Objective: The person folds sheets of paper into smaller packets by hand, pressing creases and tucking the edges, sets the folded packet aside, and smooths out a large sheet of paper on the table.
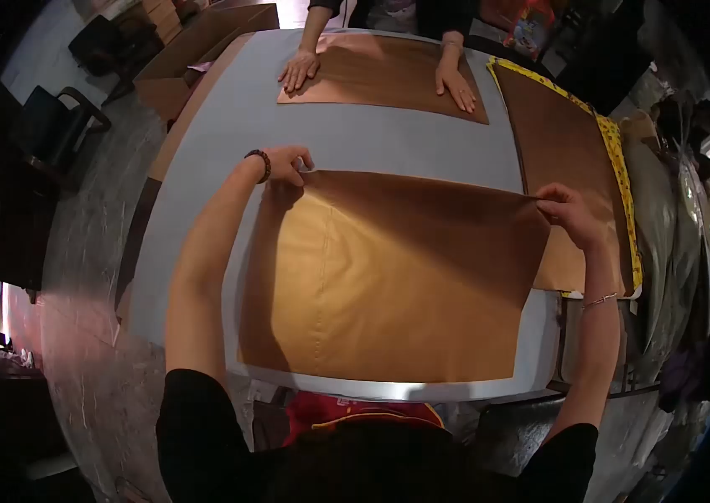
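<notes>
Black short sleeves (196, 423) showed at the frame's lower left and lower right. Beyond them, a large rectangular brown sheet (414, 293) spread mid-frame over the pale grey-blue worktop (217, 138), its far corners pinched in the fingers of the left hand (288, 163) and right hand (571, 214). At top centre, another person's hands (299, 70) rested flat on a second brown sheet (380, 74).

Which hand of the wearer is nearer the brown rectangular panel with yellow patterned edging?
Right: the right hand appears over the panel; the left hand is well to its left.
</notes>
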Demonstrator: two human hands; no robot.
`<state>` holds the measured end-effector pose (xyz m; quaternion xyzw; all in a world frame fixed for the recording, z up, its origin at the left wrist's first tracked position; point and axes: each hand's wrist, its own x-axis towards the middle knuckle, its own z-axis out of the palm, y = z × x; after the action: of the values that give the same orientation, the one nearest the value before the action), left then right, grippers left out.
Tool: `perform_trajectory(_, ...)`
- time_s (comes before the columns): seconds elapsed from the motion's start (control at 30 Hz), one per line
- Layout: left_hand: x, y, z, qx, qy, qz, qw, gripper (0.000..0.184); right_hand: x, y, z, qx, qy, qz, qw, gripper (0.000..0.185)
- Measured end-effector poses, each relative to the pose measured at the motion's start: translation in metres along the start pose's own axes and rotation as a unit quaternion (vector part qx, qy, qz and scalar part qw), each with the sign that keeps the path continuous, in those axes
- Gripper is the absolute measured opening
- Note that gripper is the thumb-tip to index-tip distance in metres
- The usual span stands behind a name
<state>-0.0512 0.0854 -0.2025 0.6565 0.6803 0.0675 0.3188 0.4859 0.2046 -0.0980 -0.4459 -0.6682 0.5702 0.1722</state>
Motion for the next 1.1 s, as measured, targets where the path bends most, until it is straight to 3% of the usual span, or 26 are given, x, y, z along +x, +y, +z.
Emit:
perform_trajectory(0.17,-0.028,-0.01,-0.005,-0.057,0.012,0.007,0.998,0.031,-0.006,-0.047,-0.008,-0.094,-0.014,-0.078,0.992,0.009)
perform_trajectory(0.3,-0.062,0.006,-0.041,-0.122,0.168,0.065,0.976,0.016,-0.018,-0.089,-0.018,-0.138,0.043,-0.136,0.98,0.01)
perform_trajectory(0.33,-0.076,0.017,-0.059,-0.109,0.215,0.085,0.967,0.015,-0.02,-0.101,-0.023,-0.147,0.08,-0.204,0.965,0.01)
perform_trajectory(0.37,-0.092,0.025,-0.075,-0.124,0.264,0.128,0.948,0.013,-0.027,-0.112,-0.027,-0.156,0.116,-0.271,0.943,0.011)
perform_trajectory(0.4,-0.109,0.035,-0.09,-0.139,0.31,0.17,0.925,0.011,-0.038,-0.122,-0.032,-0.157,0.118,-0.27,0.943,0.011)
perform_trajectory(0.47,-0.152,0.065,-0.112,-0.078,0.403,0.202,0.889,0.006,-0.058,-0.142,-0.04,-0.145,0.169,-0.352,0.909,0.013)
perform_trajectory(0.5,-0.17,0.078,-0.112,-0.077,0.405,0.202,0.888,0.006,-0.07,-0.142,-0.051,-0.144,0.168,-0.354,0.909,0.013)
perform_trajectory(0.57,-0.21,0.098,-0.101,-0.071,0.524,0.231,0.817,0.008,-0.105,-0.133,-0.065,-0.252,0.221,-0.407,0.85,0.012)
perform_trajectory(0.63,-0.244,0.113,-0.069,0.08,0.586,0.221,0.775,0.014,-0.145,-0.106,-0.042,-0.224,0.216,-0.4,0.862,0.012)
perform_trajectory(0.7,-0.264,0.095,-0.03,0.271,0.569,0.221,0.745,0.016,-0.164,-0.066,-0.017,-0.104,0.071,-0.433,0.893,0.014)
perform_trajectory(0.83,-0.269,0.074,0.079,0.23,0.561,0.129,0.785,0.016,-0.189,0.013,0.058,-0.019,0.069,-0.233,0.97,0.013)
perform_trajectory(0.9,-0.273,0.056,0.122,0.224,0.558,0.1,0.792,0.015,-0.183,0.059,0.081,-0.117,0.054,-0.268,0.955,0.012)
perform_trajectory(1.0,-0.281,0.044,0.165,0.217,0.549,0.041,0.806,0.013,-0.187,0.106,0.115,-0.233,0.066,-0.216,0.946,0.013)
perform_trajectory(1.1,-0.291,0.046,0.187,0.213,0.539,-0.007,0.815,0.012,-0.184,0.144,0.135,-0.289,0.071,-0.241,0.924,0.014)
